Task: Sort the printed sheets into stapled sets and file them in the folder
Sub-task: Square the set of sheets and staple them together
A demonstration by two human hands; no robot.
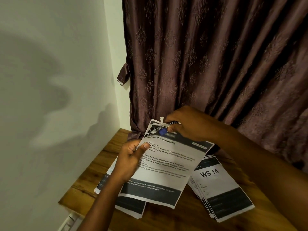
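Wooden table (93,185): torn-cornered printed sheets (166,165).

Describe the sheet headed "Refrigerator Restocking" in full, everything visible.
The Refrigerator Restocking sheet is white printed paper with black header and footer bands and lines of small text. It is held tilted above the wooden table, over other stacks, including one marked WS 14. Its top left corner is crumpled and torn. The left hand pinches its left edge, thumb on top. The right hand works at the top edge with a slim tool with a blue part, partly hidden.
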